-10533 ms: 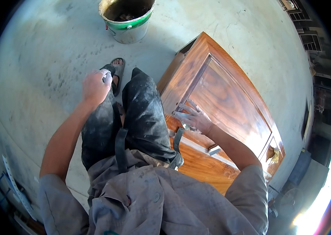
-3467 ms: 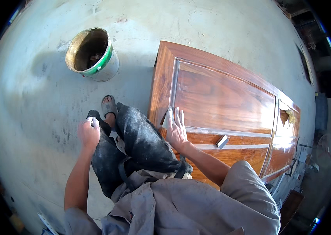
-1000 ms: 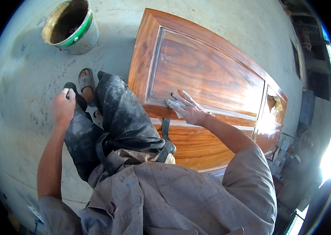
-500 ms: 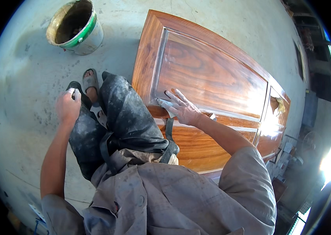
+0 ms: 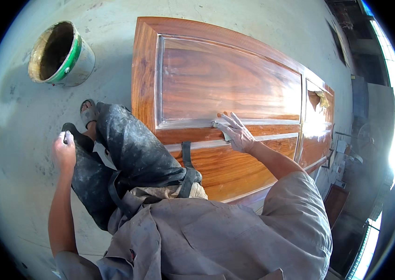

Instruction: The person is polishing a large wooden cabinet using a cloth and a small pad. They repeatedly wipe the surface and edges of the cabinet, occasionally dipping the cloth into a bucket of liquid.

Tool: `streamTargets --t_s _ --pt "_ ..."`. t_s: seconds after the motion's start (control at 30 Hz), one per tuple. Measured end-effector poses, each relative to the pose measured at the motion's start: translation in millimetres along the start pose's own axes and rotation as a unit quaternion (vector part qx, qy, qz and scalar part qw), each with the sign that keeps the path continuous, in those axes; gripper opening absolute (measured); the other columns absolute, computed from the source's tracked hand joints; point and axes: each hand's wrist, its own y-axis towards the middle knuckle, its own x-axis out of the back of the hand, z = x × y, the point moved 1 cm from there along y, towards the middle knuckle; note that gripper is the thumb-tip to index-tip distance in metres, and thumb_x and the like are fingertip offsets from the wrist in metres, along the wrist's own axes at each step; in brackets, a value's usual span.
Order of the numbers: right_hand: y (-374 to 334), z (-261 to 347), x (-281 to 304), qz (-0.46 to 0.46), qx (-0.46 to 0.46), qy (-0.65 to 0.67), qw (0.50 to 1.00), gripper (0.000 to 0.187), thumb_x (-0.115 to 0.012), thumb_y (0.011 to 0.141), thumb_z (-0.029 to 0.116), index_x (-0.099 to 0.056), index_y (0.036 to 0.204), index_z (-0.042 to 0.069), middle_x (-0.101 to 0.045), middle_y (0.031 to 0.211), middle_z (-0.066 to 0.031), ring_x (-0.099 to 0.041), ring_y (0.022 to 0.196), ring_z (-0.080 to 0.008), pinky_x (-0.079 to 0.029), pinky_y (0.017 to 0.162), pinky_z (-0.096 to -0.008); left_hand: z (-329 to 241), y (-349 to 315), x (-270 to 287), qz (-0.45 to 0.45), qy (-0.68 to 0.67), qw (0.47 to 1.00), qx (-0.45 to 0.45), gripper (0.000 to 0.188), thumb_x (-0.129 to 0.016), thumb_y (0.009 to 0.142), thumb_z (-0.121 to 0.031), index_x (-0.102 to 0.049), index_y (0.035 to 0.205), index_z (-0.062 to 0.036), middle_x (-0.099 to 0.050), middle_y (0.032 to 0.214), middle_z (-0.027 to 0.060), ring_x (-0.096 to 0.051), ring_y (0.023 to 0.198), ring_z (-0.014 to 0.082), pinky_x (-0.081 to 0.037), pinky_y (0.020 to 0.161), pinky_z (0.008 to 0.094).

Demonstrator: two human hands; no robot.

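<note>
A reddish-brown wooden door (image 5: 228,81) with recessed panels lies to my front right, with whitish dust along its mouldings. My right hand (image 5: 238,135) rests on the lower moulding of the large panel, fingers stretched out and dusted white. Under its fingers and palm shows a thin pale piece of sandpaper (image 5: 227,135), pressed to the wood and mostly covered. My left hand (image 5: 64,150) is closed beside my left knee, its fingertips whitened. Whatever it may hold is hidden.
On the floor at the far left stands a white bucket (image 5: 81,65) with a green band. A crumpled yellowish cloth (image 5: 320,100) lies at the door's far right panel. A fan (image 5: 364,136) and other clutter stand beyond the door on the right.
My right hand has slid rightward along the moulding, away from the panel's near left corner, with the sandpaper under it. My left hand stays closed by my knee. The view has shifted.
</note>
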Motion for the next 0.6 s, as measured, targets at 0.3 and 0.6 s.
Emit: streamTargets --t_s 0.3,0.6 --pt "-15.5 7.3 -4.3 -0.079 -0.062 0.0 0.995 0.058 -0.064 0.087 0.006 -0.059 0.144 0.011 -0.069 0.133 -0.0145 -0.048 0.146 -0.0361 -0.027 0.127 -0.0642 -7.2 1.9 -3.5 0.043 0.021 0.999 -0.008 0.038 -0.062 0.103 -0.041 -0.077 0.12 -0.0098 -0.076 0.109 0.0197 -0.071 0.103 0.0421 -0.055 0.087 0.052" --pt "65.2 118.9 38.7 -0.191 -0.058 0.234 0.952 0.083 -0.067 0.096 0.038 -0.034 0.159 -0.004 -0.04 0.163 -0.0265 -0.028 0.157 -0.0441 -0.014 0.13 -0.0591 -101.7 -31.4 7.6 -0.054 -0.26 0.937 -0.228 0.019 -0.069 0.099 -0.009 -0.072 0.115 -0.0004 -0.074 0.11 0.0158 -0.069 0.105 0.0337 -0.054 0.096 0.0434"
